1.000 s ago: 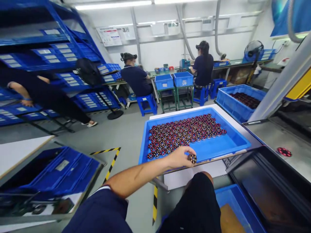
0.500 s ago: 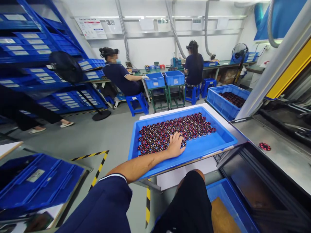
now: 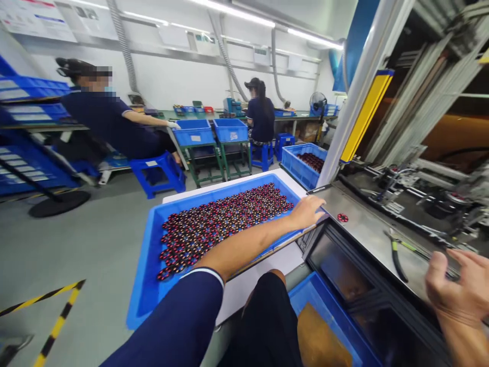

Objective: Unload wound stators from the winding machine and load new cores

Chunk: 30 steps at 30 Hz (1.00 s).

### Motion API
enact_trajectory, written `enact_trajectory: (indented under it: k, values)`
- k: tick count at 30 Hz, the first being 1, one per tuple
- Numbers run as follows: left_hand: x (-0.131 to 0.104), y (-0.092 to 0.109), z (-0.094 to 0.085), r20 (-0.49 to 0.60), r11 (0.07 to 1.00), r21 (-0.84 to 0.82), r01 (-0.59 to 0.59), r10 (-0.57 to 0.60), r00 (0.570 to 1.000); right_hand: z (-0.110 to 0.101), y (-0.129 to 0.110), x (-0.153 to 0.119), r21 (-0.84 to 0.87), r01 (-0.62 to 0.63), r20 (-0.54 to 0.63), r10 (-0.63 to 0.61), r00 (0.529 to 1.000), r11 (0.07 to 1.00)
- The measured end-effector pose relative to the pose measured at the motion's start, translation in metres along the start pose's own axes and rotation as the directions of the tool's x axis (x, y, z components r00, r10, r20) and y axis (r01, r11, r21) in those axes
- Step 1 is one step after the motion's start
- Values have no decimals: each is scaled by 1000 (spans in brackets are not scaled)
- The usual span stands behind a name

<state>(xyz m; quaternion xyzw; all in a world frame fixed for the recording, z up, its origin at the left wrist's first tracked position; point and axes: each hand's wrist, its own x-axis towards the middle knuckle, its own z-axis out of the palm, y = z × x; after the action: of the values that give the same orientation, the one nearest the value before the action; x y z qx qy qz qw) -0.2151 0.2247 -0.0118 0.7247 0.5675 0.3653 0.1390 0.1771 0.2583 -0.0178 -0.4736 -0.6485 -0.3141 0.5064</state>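
My left hand (image 3: pixel 307 211) is over the right end of a blue tray (image 3: pixel 138 285), its fingers stretched toward the metal counter (image 3: pixel 353 237). Nothing shows in it. Many small round black-and-red parts (image 3: pixel 225 219), like motor stators, lie packed in that tray. One similar round part (image 3: pixel 343 217) rests alone on the counter, a short way beyond my left fingertips. At the right edge, my right hand (image 3: pixel 460 285) hovers over the counter with thumb and fingers apart. Close to it lie pliers (image 3: pixel 397 257) with black and green handles.
A machine with a yellow upright bar (image 3: pixel 367 117) stands behind the counter. Another blue crate (image 3: pixel 300 160) of dark parts sits past the tray. Below is a blue bin (image 3: pixel 317 295) with a brown piece inside. Two people sit at the far bench.
My left hand has left the parts in the tray and moved right, toward the counter. My right hand has come into view. The view has turned right, showing the pliers and more of the machine.
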Motion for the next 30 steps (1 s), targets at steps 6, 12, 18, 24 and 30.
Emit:
enact_trajectory:
  k: [6, 12, 18, 24, 30]
  values:
    - [63, 9, 40, 279, 975, -217, 50, 13, 960, -8, -14, -2, 2, 97, -15, -97, 995, 995]
    - [65, 15, 58, 351, 950, -293, 109, 1, 936, -13, -25, -2, 37, 29, 33, -31, 999, 999]
    - [65, 43, 78, 260, 942, -324, 85, 2, 966, -19, -33, -2, 59, 27, 44, -30, 999, 998]
    - [55, 84, 64, 125, 907, -418, -37, 98, 987, -24, -38, -1, 115, -10, 36, 5, 999, 993]
    - [-33, 121, 21, -126, 806, -555, -207, 164, 978, -46, -55, 16, 312, -208, 146, 169, 975, 927]
